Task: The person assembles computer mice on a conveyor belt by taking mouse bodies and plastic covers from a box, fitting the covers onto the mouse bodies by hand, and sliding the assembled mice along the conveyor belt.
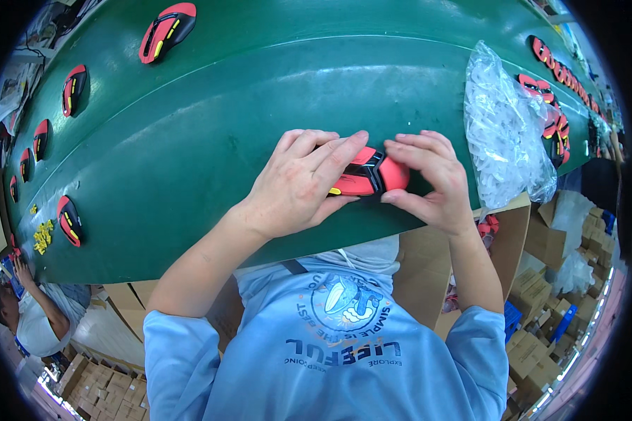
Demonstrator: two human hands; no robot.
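A box [512,235] holds red parts [490,224]; our left hand [300,181] pinches a shell [361,182], our right hand [437,184] curls fingers round its end.

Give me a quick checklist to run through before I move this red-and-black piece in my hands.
1. Left hand holding the red-and-black piece: ok.
2. Right hand at its rounded red end: ok; how firmly it presses, cannot tell.
3. Underside sound: cannot tell, hidden from view.
4. Clear plastic bag off the piece: ok, it lies right of it.
5. Loose yellow pieces away from the hands: ok, at far left.
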